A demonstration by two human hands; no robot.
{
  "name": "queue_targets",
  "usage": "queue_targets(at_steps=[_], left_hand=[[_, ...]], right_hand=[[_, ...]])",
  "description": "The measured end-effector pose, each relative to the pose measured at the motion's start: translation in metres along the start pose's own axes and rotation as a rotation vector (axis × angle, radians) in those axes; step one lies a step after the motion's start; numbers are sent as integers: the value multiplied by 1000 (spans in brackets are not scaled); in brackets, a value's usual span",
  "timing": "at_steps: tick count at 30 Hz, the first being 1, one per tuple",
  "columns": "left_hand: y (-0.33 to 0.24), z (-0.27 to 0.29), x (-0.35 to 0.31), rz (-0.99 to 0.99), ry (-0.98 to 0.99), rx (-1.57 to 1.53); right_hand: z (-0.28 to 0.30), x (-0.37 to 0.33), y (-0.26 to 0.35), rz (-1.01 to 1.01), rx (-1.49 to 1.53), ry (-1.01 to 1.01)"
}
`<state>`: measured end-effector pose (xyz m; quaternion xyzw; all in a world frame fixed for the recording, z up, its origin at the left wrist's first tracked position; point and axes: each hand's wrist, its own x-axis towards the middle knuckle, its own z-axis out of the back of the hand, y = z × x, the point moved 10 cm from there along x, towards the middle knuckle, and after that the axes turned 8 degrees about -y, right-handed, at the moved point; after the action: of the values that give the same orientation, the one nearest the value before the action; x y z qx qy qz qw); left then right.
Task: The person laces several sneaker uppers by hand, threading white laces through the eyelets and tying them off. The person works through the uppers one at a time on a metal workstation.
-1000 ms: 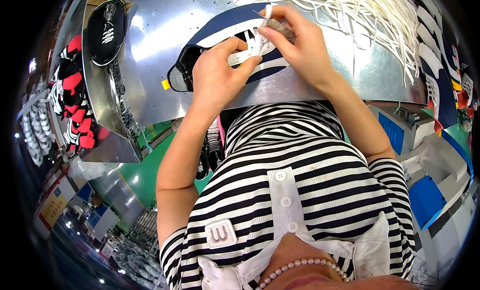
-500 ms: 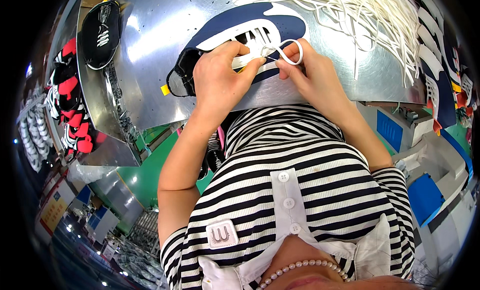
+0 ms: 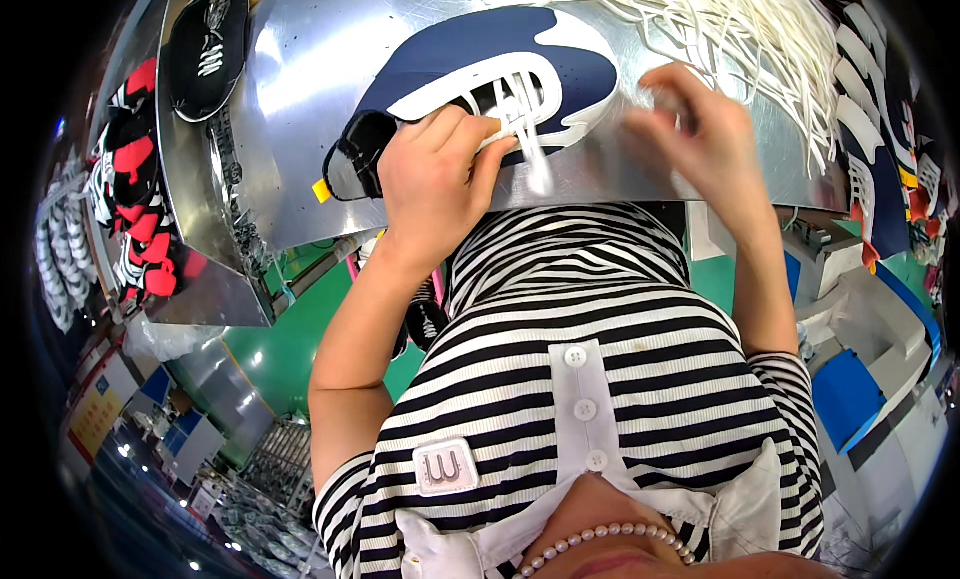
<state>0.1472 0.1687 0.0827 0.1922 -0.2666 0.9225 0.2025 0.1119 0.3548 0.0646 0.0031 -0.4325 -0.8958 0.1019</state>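
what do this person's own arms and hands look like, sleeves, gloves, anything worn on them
Short sleeves with dark and white horizontal stripes cover the upper arms; the forearms are bare. The left hand wears no glove, and no ring, watch or bracelet shows. The right hand also looks gloveless, but its fingers are blurred, so small details there can't be told.

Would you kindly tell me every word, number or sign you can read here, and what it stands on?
Shirt patch: a looped, letter-like mark, not copied out here.
Yellow sign, left background: writing too small and blurred to read.
Navy-and-white shoe upper: no lettering visible.
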Motion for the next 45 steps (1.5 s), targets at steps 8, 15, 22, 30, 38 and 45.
queue_targets(at_steps=[8, 15, 22, 30, 38, 45], left_hand=[[-17, 10, -4, -171, -115, 57], [-16, 5, -5, -177, -88, 1], [-10, 5, -6, -155, -22, -42], [-7, 6, 3, -19, 58, -65], [62, -12, -14, 768, 170, -365], [57, -3, -7, 606, -84, -106]], right_hand=[[-58, 10, 86, 479, -273, 40], [-82, 37, 42, 76, 111, 321], [27, 79, 55, 91, 584, -162], [-57, 45, 10, -194, 773, 91], [-83, 51, 12, -141, 615, 92], [-85, 52, 25, -12, 407, 73]])
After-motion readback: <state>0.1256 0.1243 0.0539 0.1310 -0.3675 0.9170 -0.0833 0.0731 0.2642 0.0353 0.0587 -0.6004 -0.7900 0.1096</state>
